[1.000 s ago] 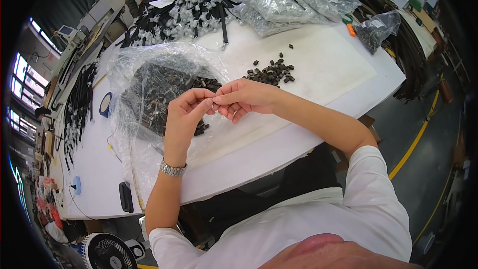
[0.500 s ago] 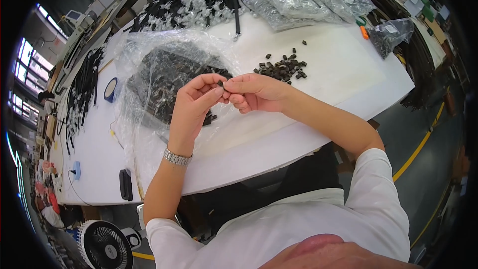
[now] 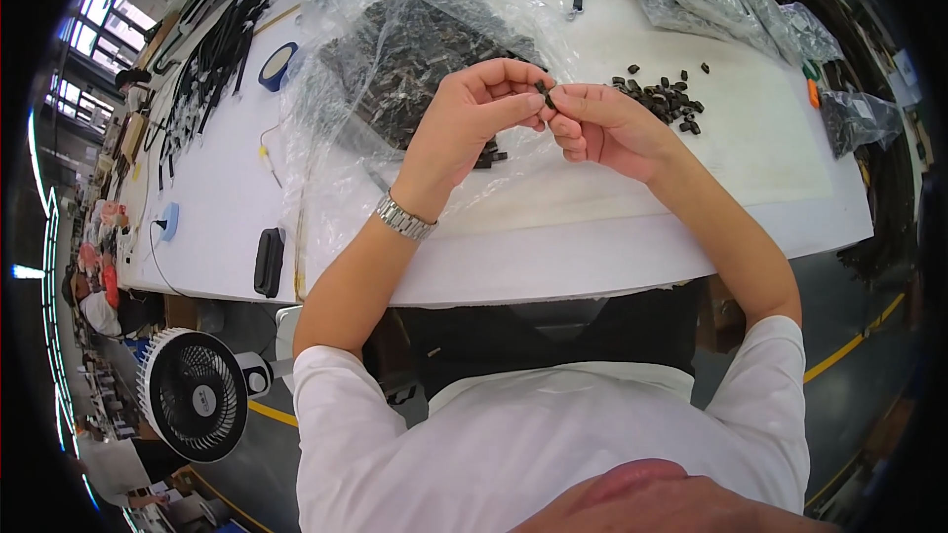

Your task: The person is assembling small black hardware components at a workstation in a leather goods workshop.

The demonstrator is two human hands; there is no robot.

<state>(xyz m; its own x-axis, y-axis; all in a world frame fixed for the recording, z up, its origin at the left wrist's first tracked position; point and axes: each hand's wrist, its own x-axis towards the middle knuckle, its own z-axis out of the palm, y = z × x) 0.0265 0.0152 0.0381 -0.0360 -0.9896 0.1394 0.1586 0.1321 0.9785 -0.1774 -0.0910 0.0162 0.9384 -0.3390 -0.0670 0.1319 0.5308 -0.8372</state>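
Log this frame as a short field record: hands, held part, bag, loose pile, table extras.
left hand: fingertips pinch small black part
right hand: pinches same part from other side
wristwatch: metal, left wrist
clear plastic bag: open, full of black parts, behind left hand
loose pile: black parts right of hands
table: white
tape roll: blue, far left

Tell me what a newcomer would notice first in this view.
First, the two hands meeting over the white table: left hand and right hand pinch one small black part between their fingertips. Behind the left hand lies a big clear plastic bag of black parts. A loose pile of black pieces sits just beyond the right hand.
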